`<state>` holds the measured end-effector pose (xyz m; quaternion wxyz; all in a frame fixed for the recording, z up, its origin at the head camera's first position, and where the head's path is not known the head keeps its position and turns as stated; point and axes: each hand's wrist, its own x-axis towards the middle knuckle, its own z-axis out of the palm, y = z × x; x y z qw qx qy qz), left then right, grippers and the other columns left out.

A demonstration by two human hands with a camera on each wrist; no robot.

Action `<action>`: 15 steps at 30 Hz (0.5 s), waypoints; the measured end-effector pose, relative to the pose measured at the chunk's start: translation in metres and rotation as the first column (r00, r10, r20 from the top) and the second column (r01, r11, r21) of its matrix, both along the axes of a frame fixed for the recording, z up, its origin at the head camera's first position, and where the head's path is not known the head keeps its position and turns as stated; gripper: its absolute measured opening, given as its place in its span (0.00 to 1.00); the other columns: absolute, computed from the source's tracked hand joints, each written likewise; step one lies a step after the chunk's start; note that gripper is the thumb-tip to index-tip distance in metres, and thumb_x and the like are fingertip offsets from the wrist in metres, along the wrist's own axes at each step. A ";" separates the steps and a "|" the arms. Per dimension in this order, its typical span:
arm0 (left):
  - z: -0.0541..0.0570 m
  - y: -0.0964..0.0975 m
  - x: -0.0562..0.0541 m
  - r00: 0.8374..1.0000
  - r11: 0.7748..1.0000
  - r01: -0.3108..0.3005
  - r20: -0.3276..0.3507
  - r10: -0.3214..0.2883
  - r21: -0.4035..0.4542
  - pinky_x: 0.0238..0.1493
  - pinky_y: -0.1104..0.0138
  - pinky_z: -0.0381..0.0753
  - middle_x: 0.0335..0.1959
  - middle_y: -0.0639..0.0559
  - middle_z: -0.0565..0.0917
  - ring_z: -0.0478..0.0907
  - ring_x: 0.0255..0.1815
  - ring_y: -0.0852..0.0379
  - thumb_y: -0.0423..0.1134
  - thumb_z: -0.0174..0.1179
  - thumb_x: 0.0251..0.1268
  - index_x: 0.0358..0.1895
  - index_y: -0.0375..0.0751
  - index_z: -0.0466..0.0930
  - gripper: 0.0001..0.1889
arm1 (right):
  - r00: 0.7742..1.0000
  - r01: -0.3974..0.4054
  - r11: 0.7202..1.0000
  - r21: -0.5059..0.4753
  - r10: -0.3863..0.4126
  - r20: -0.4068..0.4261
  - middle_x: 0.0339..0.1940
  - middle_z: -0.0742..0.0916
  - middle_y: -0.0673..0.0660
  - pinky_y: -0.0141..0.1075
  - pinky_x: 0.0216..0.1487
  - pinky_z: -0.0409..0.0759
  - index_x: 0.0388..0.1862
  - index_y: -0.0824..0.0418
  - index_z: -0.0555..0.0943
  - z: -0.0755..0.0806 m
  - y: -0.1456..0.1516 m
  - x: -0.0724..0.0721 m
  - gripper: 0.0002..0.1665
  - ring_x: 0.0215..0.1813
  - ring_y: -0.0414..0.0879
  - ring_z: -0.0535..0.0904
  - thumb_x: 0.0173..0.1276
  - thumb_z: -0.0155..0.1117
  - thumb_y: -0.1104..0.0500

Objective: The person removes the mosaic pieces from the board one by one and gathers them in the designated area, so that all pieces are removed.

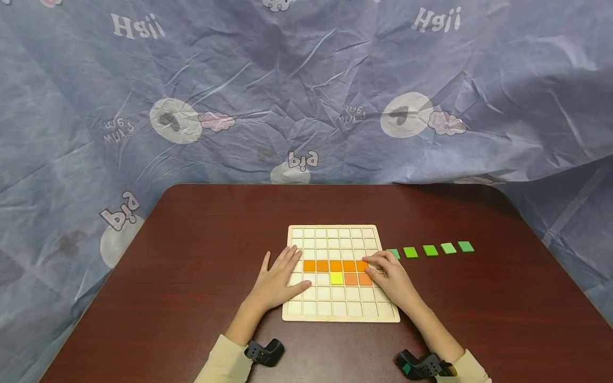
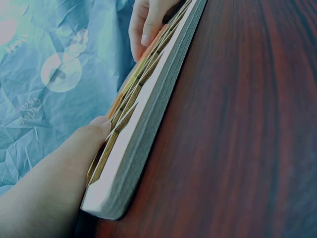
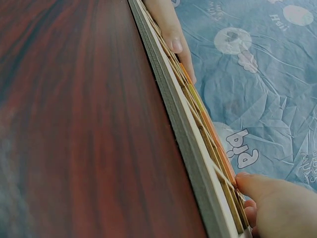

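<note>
A pale wooden grid board [image 1: 341, 318] lies on the table, its square cells partly filled with coloured tiles. One row holds several orange tiles [image 1: 322, 266]. Below it sit a yellow tile [image 1: 337, 278] and two lighter orange tiles [image 1: 351, 279]. My left hand [image 1: 278, 282] rests with spread, straight fingers on the board's left side, thumb on the frame [image 2: 101, 186] side of the grid. With curled thumb and index finger, my right hand [image 1: 392, 276] pinches the rightmost orange tile [image 1: 362, 265] at its edges, in its row. The right hand's other fingertips are partly hidden.
Right of the board, several green tiles [image 1: 430, 250] lie in a line on the dark red-brown table [image 1: 215, 239]; the nearest is partly covered by the right hand. A wrinkled blue-grey printed cloth [image 1: 287, 80] hangs behind the table. Black cameras [image 1: 265, 352] sit on both wrists.
</note>
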<state>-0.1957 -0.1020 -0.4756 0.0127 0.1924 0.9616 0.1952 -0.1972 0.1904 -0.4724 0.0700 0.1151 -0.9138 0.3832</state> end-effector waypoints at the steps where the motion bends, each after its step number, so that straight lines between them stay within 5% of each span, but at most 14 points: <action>1: 0.000 0.000 0.000 1.000 1.000 0.000 -0.002 0.000 0.004 0.70 0.47 0.30 0.74 0.58 0.47 0.42 0.75 0.60 0.70 0.42 0.57 0.72 0.54 0.46 0.42 | 1.000 -0.002 1.000 0.000 0.002 -0.002 0.47 0.77 0.53 0.31 0.40 0.71 0.48 0.57 0.81 0.000 0.000 0.000 0.15 0.40 0.42 0.71 0.61 0.62 0.58; 15: -0.003 0.000 -0.001 1.000 1.000 0.001 -0.011 -0.001 -0.001 0.70 0.46 0.32 0.74 0.58 0.48 0.43 0.75 0.59 0.70 0.42 0.57 0.72 0.54 0.47 0.42 | 0.998 -0.028 0.999 -0.033 0.026 -0.061 0.42 0.78 0.51 0.29 0.37 0.70 0.44 0.57 0.79 0.001 -0.001 0.001 0.13 0.36 0.35 0.68 0.60 0.63 0.60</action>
